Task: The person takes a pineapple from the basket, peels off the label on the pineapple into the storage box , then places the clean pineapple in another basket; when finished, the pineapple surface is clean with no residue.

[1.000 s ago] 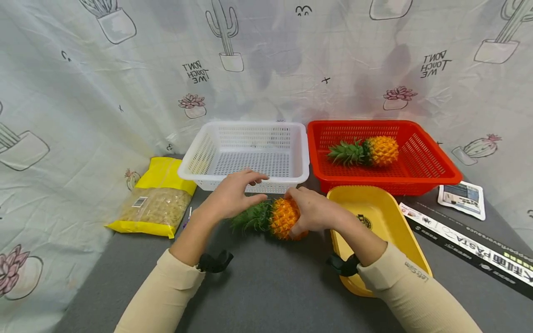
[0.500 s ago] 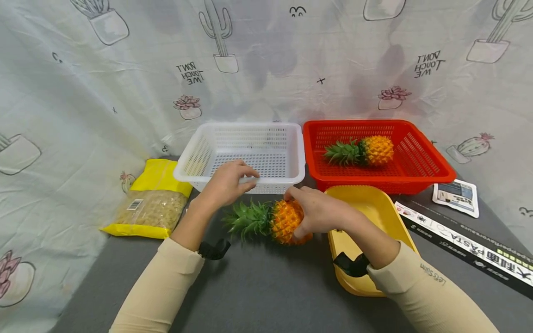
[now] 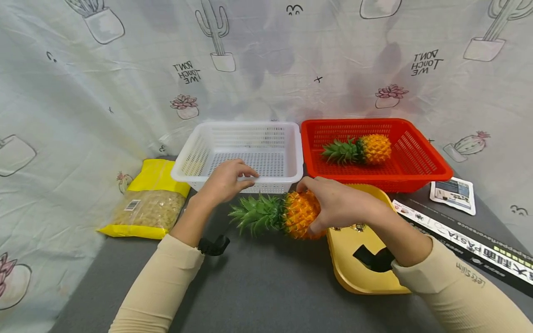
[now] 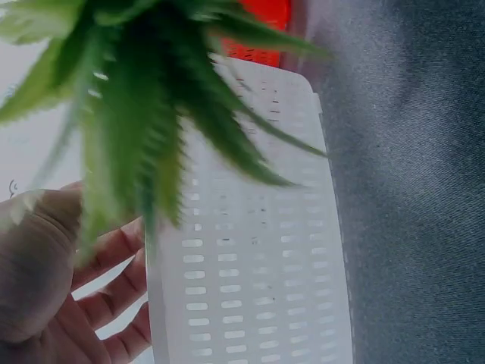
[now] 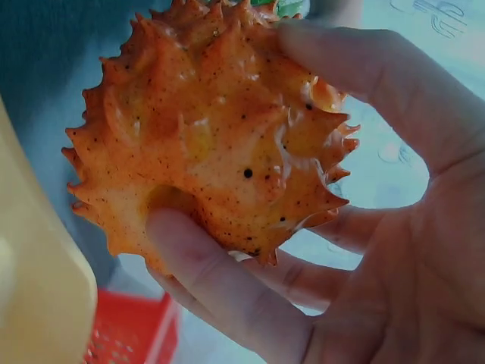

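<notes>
My right hand [image 3: 339,203] grips the orange body of a pineapple [image 3: 303,213], thumb and fingers spread around it. Its spiky green leaves [image 3: 260,212] point left, over the grey table. Close up in the right wrist view, the pineapple's spiny base [image 5: 220,144] fills the space between thumb and fingers. Nothing is in my left hand [image 3: 226,182], which hovers by the front rim of the white basket [image 3: 245,179] with relaxed, slightly bent fingers. In the left wrist view the leaves [image 4: 144,106] hang in front of that hand and the basket wall.
A red basket [image 3: 374,177] at the back right holds another pineapple [image 3: 374,149]. The yellow tray [image 3: 358,277] lies under my right forearm. Further right are a long black pasta box [image 3: 470,240] and a white packet [image 3: 454,195]. A yellow pasta bag [image 3: 150,203] lies left.
My right hand has lifted the pineapple and moved it to the right. The left hand has drawn back slightly from above the leaves. The head view has shifted a little.
</notes>
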A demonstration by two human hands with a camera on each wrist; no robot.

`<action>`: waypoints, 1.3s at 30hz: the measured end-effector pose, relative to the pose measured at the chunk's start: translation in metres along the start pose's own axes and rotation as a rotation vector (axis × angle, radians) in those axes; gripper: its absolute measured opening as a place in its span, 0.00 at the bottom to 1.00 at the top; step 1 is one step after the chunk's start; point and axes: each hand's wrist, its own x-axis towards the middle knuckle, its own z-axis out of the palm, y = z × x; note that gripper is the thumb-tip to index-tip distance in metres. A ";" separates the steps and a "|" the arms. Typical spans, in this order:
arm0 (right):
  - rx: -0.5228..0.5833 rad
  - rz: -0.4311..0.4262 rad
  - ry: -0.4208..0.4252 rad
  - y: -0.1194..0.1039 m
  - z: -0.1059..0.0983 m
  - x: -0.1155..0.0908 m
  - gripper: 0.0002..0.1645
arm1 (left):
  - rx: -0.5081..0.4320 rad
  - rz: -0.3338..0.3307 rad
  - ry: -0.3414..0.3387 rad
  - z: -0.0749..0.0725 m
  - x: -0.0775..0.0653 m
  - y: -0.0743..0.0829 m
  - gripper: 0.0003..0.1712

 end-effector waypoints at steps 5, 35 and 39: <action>-0.029 -0.045 -0.010 0.005 -0.019 -0.009 0.44 | -0.007 0.006 0.008 0.000 0.000 -0.001 0.13; -0.145 0.082 0.142 0.062 -0.111 -0.031 0.53 | -0.012 0.018 -0.004 -0.001 0.001 -0.001 0.13; -0.117 0.091 0.151 0.077 -0.122 -0.029 0.56 | -0.013 0.020 0.000 -0.001 0.002 -0.002 0.13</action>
